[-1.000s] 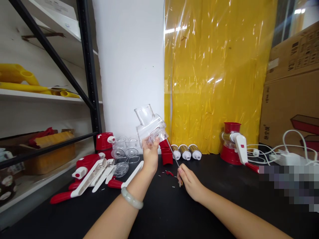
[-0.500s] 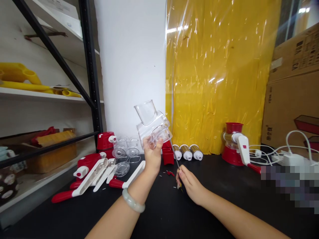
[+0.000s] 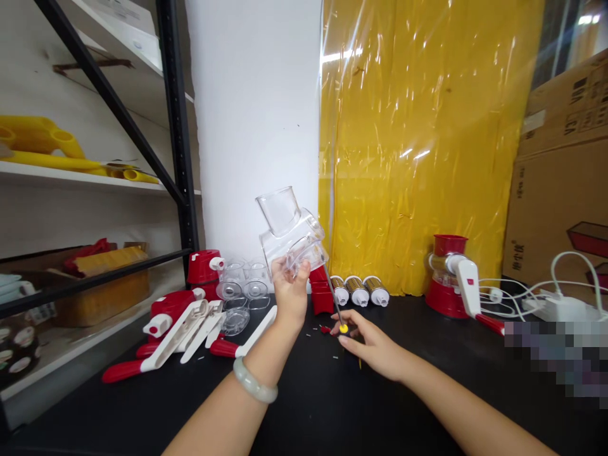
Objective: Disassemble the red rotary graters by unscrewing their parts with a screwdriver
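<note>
My left hand [image 3: 291, 296] grips a clear plastic grater housing [image 3: 282, 218] by its lower end, raised above the table and tilted, with its wide round mouth up. In my right hand [image 3: 375, 347] is a screwdriver [image 3: 344, 329] with a yellow collar; its thin metal shaft slants up to the housing's lower right edge. The fingers are loosely around the handle, most of which is hidden. Whether the tip sits on a screw cannot be made out. Behind the shaft stand red plastic parts [image 3: 323, 299]. A small red piece [image 3: 325, 329] and tiny screws lie close by.
White cranks with red grips [image 3: 159, 345], red bases [image 3: 173, 310] and clear housings [image 3: 237, 288] crowd the left. Several grater drums [image 3: 357, 291] lie at the back. An assembled grater [image 3: 447, 278], white cables [image 3: 513, 288] and a carton [image 3: 560, 183] are right; a shelf rack [image 3: 178, 126] is left.
My right hand's fingers have loosened and shifted on the screwdriver handle, so the yellow collar now shows. The left hand and housing stay almost in place; the view has shifted slightly.
</note>
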Demonstrator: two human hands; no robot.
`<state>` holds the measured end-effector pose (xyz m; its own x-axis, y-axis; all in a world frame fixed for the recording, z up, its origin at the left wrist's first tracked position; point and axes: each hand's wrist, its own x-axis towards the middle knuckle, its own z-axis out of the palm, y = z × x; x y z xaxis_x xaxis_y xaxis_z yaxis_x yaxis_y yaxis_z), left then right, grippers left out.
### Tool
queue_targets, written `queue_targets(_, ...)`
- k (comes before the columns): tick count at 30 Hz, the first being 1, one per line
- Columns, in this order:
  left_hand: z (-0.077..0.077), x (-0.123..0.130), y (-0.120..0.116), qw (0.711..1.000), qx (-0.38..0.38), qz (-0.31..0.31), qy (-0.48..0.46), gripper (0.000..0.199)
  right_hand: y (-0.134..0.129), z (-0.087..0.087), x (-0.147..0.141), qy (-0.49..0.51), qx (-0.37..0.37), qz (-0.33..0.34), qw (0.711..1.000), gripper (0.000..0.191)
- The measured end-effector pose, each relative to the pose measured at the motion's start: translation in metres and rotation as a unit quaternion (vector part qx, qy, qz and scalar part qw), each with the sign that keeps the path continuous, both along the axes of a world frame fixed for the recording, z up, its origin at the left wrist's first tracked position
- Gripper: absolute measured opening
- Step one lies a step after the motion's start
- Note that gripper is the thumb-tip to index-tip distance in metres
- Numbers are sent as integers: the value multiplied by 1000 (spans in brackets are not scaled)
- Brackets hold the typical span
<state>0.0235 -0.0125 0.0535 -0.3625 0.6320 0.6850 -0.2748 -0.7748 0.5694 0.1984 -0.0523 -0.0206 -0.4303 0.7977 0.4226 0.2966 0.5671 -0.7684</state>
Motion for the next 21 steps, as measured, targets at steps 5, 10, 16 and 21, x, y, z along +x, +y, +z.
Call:
queue_targets(5,3,-1,-3,1000,1,18,9,48,4,5,11,14,-100,57,993,44)
queue_targets(10,7,-1,-9,999,13,28,20,47,5,2,7,44,-91,66,993,37)
queue_targets(16,12,-4,-10,998,37,37,37,46,2,-1,0,37,-62,38,997,32)
queue_targets(21,13,-6,-9,998,38,42,36,44,1,-3,-4,11,-25,-4,1000,20)
